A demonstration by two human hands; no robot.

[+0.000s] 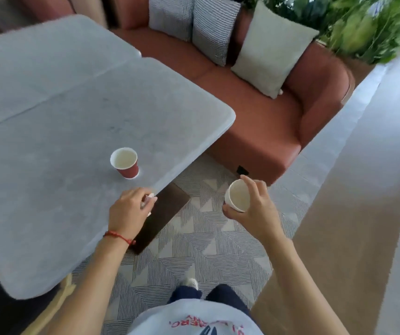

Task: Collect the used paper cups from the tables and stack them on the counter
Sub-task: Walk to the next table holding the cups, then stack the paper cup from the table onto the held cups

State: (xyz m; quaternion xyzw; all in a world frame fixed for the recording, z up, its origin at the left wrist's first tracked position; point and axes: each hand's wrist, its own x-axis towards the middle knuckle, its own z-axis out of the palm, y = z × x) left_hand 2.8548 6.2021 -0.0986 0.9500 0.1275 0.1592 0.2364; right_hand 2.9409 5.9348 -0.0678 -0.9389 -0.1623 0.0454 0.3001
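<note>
**One cup in hand, one on the tabletop**

Head view: A red paper cup stands upright on the grey tabletop, near its front right edge. Its inside is white with a pale, yellowish bottom; whether that is a stain or a little liquid cannot be told. The outer wall is plain red with a white rolled rim.

The right hand holds a second paper cup over the patterned rug, clear of the tabletop. This grip is curled round the cup, thumb under its lower side and fingers over the rim at the far side. The cup is tilted so its mouth faces the camera; its inside is white and looks empty, and only a white strip of its outer wall shows.

The left hand is at the tabletop's edge, just short of the red cup, with its fingers curled round something small and whitish that is too blurred to name.

Beyond the tabletop is a rust-coloured sofa with three cushions and green plants behind it.
</note>
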